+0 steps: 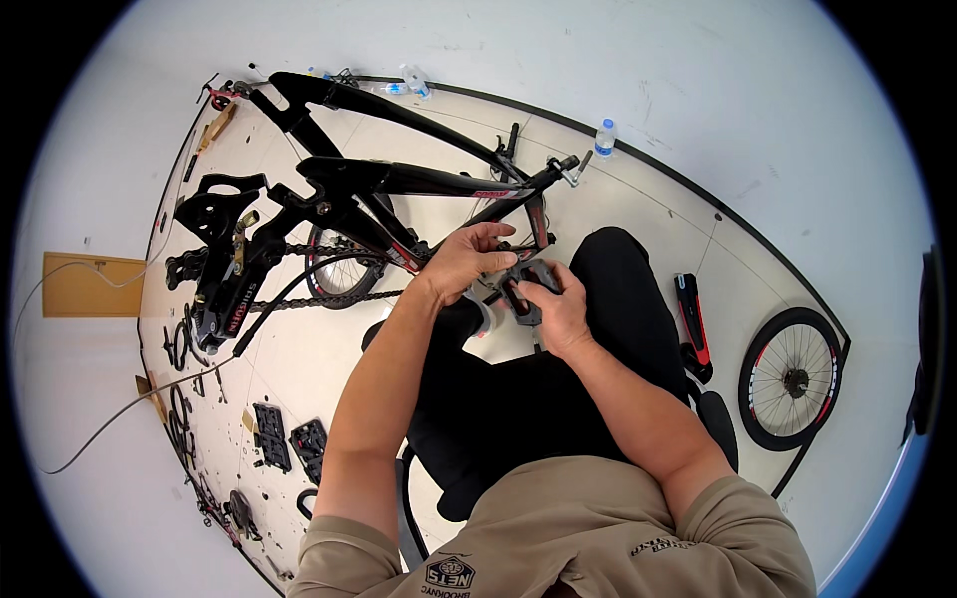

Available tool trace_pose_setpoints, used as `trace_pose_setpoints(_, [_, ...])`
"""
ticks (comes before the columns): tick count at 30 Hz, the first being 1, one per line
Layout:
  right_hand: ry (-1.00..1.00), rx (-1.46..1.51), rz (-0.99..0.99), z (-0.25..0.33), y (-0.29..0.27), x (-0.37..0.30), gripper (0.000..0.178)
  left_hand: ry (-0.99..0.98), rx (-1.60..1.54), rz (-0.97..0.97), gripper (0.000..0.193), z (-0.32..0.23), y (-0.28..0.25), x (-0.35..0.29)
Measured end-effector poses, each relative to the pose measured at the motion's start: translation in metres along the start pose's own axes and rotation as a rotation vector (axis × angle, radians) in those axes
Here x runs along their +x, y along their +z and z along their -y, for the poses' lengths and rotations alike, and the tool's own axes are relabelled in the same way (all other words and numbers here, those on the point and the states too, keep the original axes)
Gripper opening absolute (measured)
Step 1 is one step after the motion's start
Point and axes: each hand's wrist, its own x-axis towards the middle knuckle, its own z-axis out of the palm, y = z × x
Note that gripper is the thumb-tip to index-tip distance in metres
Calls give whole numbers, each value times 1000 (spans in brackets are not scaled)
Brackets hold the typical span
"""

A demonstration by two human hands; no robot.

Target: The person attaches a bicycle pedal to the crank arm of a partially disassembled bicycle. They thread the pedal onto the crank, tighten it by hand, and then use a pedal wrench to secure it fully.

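My right hand [558, 311] grips a dark grey bicycle pedal [523, 304] between my knees, with the thumb pressed on its face. Close beside the pedal is my left hand [461, 261], index finger and thumb stretched toward it and apart. The thumb tip comes near the pedal's edge; whether it touches I cannot tell, and the lower fingers are partly hidden. To the left stands a black bicycle frame [424, 181] without a wheel at its near end. A derailleur [221, 314] hangs large at that end, and the chain [334, 302] runs from it toward my left hand.
A loose spoked wheel [796, 379] leans at the right, near a red-and-black tool or pump [691, 324]. Water bottles [604, 140] stand by the far wall. Black tool cases [270, 437] and scattered parts lie at lower left. A cable [120, 414] crosses the left side.
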Motion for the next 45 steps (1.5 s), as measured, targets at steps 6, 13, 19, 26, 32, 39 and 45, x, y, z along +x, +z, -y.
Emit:
trace_pose_setpoints(6, [-272, -392, -74, -7, 4, -3, 26, 7, -117, 36, 54, 4, -6, 4])
trace_pose_setpoints(13, [67, 25, 8, 9, 11, -12, 24, 13, -192, 87, 59, 3, -6, -1])
trace_pose_setpoints(19, [234, 323, 81, 24, 11, -13, 27, 47, -173, 135, 63, 2, -7, -5])
trace_pose_setpoints(26, [474, 570, 192, 31, 0, -3, 40, 44, -112, 96, 63, -1, -6, -6])
trace_pose_setpoints(32, [476, 522, 201, 33, -1, -4, 41, 11, -99, 78, 58, 1, -6, -3])
trace_pose_setpoints(39, [378, 374, 176, 44, 5, -8, 34, 55, -129, 102, 50, 13, -11, 3])
trace_pose_setpoints(45, [289, 283, 154, 41, 3, -6, 30, 183, 121, -52, 30, 27, -2, 5])
